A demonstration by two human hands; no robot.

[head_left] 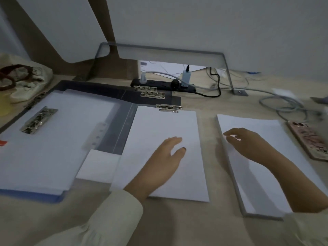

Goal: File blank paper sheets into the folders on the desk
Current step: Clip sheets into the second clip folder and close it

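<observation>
Pale sleeve (113, 215) leads to the left hand (165, 157), which lies with straight fingers flat on a blank sheet (159, 125) under the clip (169, 107) of the middle folder (174, 100). Right hand (248, 144) curls its fingertips at the left edge of the paper stack (262, 126), apparently pinching its uppermost leaf; blur hides the contact.

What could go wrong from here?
The right hand curls its fingers at the edge of the paper stack, so several sheets might lift together. The left hand lies flat on the sheet under the clip; a push could skew or crease it. The phone lies close beside the stack and might get knocked.
</observation>
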